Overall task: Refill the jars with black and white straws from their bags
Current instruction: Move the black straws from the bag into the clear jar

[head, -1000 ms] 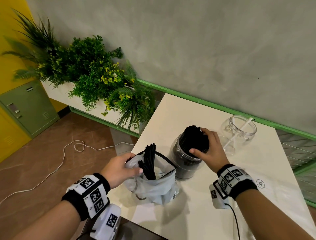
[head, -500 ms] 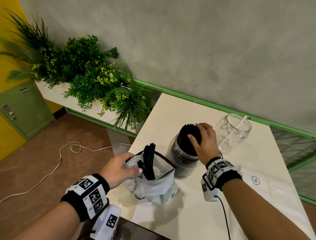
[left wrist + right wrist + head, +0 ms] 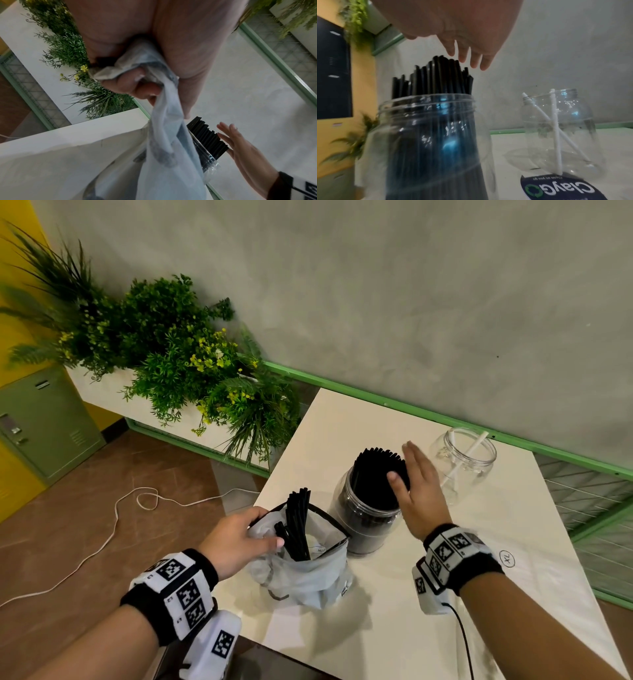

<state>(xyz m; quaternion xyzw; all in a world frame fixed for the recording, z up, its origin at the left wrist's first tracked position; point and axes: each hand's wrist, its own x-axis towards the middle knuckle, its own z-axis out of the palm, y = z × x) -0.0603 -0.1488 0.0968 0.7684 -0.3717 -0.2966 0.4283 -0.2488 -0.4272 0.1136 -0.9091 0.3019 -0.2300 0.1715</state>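
A clear jar (image 3: 368, 518) packed with black straws (image 3: 376, 474) stands mid-table. My right hand (image 3: 416, 474) is flat and open, fingers straight, its thumb touching the right side of the straw tops; the right wrist view shows the fingertips (image 3: 471, 59) just above the black straws (image 3: 436, 78). Left of the jar, a crumpled translucent bag (image 3: 308, 577) holds a few black straws (image 3: 298, 525). My left hand (image 3: 253, 529) grips the bag's rim, the bag (image 3: 163, 121) bunched in its fingers. Behind stands a second clear jar (image 3: 462, 460) with two white straws (image 3: 556, 135).
A flat white sheet or bag marked XL (image 3: 507, 559) lies on the table's right part. A planter of green plants (image 3: 178, 361) stands left of the table, a white cable (image 3: 113, 529) runs over the floor, and a grey wall is close behind.
My right hand has let go of the black straw tops, opened flat and shifted to the bundle's right side. The left hand still holds the bag.
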